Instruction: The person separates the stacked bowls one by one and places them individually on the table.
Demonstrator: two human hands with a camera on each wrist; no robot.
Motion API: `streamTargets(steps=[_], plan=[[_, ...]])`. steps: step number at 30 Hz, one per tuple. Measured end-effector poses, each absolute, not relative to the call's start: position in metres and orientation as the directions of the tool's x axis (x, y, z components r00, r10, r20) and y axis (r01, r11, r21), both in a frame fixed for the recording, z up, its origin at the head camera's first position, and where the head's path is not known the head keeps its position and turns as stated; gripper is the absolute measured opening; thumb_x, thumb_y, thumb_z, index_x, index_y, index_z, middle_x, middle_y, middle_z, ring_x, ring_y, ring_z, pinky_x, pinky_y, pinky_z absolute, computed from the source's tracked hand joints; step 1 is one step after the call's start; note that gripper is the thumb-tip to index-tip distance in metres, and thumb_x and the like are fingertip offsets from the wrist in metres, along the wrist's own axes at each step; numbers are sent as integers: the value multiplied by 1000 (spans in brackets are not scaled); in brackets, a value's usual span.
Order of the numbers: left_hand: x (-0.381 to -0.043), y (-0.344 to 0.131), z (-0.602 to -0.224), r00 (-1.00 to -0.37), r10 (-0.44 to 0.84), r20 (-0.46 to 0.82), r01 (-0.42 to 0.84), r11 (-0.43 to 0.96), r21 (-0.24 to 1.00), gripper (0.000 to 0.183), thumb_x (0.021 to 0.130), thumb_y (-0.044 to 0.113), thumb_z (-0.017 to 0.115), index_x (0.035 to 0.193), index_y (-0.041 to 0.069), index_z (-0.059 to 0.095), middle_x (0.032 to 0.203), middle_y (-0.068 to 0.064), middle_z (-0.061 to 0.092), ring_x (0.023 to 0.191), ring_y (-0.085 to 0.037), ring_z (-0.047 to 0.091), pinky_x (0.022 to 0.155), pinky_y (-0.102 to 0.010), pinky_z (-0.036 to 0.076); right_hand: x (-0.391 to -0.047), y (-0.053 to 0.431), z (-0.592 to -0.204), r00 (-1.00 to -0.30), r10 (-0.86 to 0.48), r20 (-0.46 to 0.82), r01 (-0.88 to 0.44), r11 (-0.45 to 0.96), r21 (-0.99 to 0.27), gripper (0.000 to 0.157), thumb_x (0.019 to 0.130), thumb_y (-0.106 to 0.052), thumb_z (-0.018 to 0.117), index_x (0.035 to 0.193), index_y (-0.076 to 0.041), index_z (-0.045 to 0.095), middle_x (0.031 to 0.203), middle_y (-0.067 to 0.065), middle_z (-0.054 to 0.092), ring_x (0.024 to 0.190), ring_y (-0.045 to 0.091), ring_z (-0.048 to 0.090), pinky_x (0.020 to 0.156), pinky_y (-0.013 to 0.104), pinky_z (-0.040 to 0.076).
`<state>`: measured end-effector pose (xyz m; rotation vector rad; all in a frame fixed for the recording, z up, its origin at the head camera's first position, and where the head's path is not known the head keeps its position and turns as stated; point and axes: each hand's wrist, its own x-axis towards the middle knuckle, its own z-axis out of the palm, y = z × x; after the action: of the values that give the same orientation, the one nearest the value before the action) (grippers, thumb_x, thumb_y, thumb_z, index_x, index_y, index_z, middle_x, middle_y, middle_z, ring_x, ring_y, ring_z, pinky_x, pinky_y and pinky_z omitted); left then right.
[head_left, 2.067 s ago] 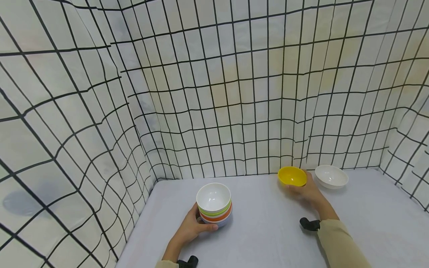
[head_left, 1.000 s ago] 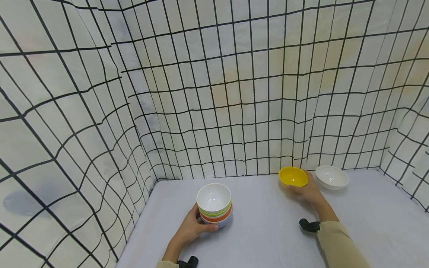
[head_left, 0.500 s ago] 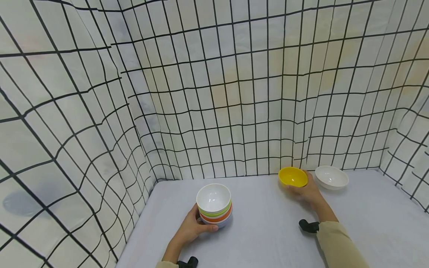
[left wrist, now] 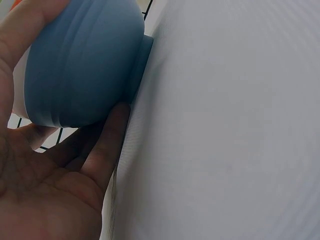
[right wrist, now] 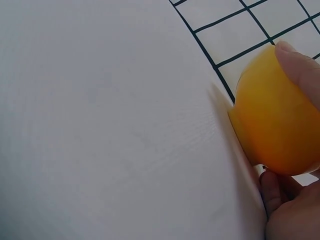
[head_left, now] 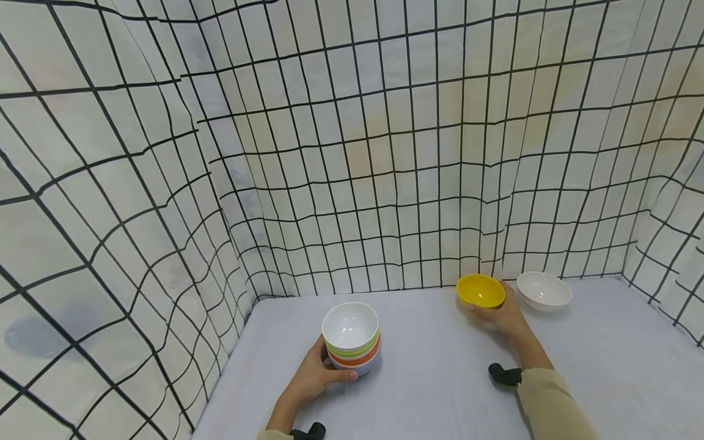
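In the head view a stack of bowls [head_left: 352,333] stands on the white table, a white bowl on top with green and orange rims below. The lowest is a light blue bowl [left wrist: 85,65], seen close in the left wrist view. My left hand [head_left: 312,374] grips the stack from its left side, thumb across the front and fingers behind. Farther back on the right, my right hand [head_left: 505,313] holds a yellow bowl [head_left: 481,291] by its right side. The right wrist view shows the thumb on the yellow bowl's side and fingers near its foot.
A shallow white bowl [head_left: 544,291] stands just right of my right hand, near the table's back edge. White walls with a black grid [head_left: 374,183] rise behind and to both sides of the white-covered table [head_left: 429,379].
Almost nothing differs: both hands keep their grips on the stack and the yellow bowl, which stay in place. My right forearm has shifted very slightly left.
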<state>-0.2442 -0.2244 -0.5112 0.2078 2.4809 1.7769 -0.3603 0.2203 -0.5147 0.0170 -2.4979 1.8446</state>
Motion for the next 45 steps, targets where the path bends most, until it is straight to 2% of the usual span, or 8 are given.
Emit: streamTargets(steps=[8, 14, 19, 22, 25, 34, 45], plan=[[-242, -224, -511, -988, 156, 18, 70, 332, 941, 110, 68, 28, 97, 157, 19, 33, 152, -10, 52, 144, -37, 47, 120, -55, 41, -354, 220, -513, -999, 33, 14, -4, 302, -953, 122, 85, -30, 85, 163, -7, -5, 164, 28, 16, 150, 47, 22, 127, 66, 14], [-242, -223, -511, -989, 149, 21, 71, 339, 938, 110, 68, 29, 97, 157, 19, 34, 152, -9, 53, 142, -37, 49, 115, -53, 47, -352, 223, -513, -999, 37, -23, 33, 293, -956, 122, 88, -32, 82, 163, -9, -11, 168, 27, 8, 153, 46, 17, 128, 65, 13], [-242, -222, -511, -990, 142, 18, 64, 329, 942, 110, 67, 29, 97, 157, 22, 34, 152, -7, 53, 143, -35, 48, 118, -54, 43, -352, 225, -511, -998, 38, -55, 63, 277, -959, 122, 90, -41, 78, 162, -10, -15, 169, 29, 2, 153, 49, 15, 127, 66, 16], [-241, -222, -510, -990, 141, 15, 61, 325, 944, 110, 67, 27, 97, 157, 21, 34, 152, -7, 53, 143, -35, 49, 115, -52, 47, -351, 223, -508, -998, 50, -48, 61, 296, -953, 121, 91, -44, 77, 162, -9, -15, 169, 28, 1, 153, 48, 16, 127, 64, 17], [-241, -221, -509, -990, 140, 18, 62, 322, 945, 109, 67, 24, 97, 157, 20, 34, 151, -9, 54, 142, -37, 49, 111, -50, 51, -348, 219, -505, -997, 67, -25, 45, 322, -946, 121, 90, -44, 77, 163, -10, -13, 170, 27, 1, 153, 47, 17, 127, 64, 17], [-241, -223, -511, -988, 153, 18, 68, 329, 942, 110, 68, 27, 97, 157, 19, 34, 151, -10, 53, 142, -38, 49, 113, -52, 49, -340, 204, -479, -989, 122, 80, -18, 439, -898, 114, 89, -45, 78, 165, -13, 0, 169, 27, 10, 149, 50, 22, 122, 71, 23], [-244, -225, -512, -987, 160, 18, 68, 311, 948, 109, 67, 28, 97, 157, 22, 35, 151, -7, 53, 143, -34, 49, 121, -53, 40, -324, 169, -444, -980, 29, 198, -162, 465, -870, 101, 90, -41, 77, 165, -18, 13, 167, 19, 22, 150, 45, 24, 120, 72, 25]])
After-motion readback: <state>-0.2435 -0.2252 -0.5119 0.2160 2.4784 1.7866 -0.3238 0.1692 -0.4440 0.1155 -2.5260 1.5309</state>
